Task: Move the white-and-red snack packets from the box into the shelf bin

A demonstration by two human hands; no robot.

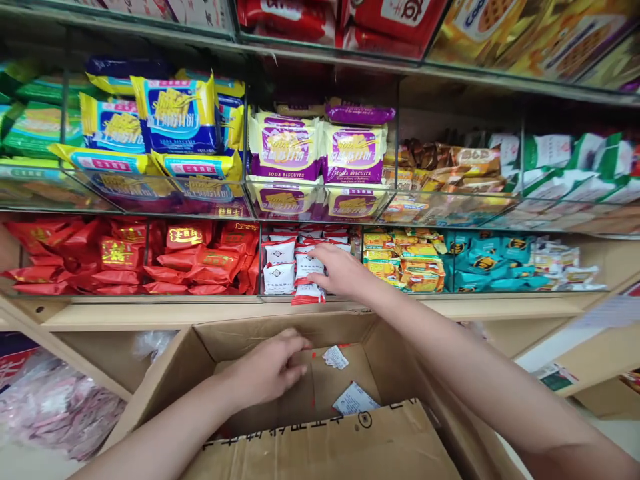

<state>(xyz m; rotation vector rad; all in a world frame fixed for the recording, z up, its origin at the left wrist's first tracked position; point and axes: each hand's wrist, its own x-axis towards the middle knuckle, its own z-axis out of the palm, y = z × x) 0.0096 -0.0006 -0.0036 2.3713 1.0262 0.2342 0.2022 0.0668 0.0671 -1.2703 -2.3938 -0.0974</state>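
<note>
My right hand (343, 270) reaches into the lower shelf's compartment of small white-and-red snack packets (279, 277). Its fingers and thumb close round the edge of one snack packet (306, 265); another packet (309, 293) hangs over the front lip just below. Over the open cardboard box (220, 333), my left hand (273, 367) hovers with bent fingers and its thumb apart, holding nothing that shows. Inside the box lie a small white packet (335, 358) and a larger white one (356, 400).
Red packets (200, 260) fill bins to the left; yellow packets (405, 260) and teal packets (493, 260) are to the right. Above, soda biscuits (355, 153) stand behind clear dividers. A wooden ledge (150, 312) runs over the box. Plastic-wrapped goods (55, 407) lie at lower left.
</note>
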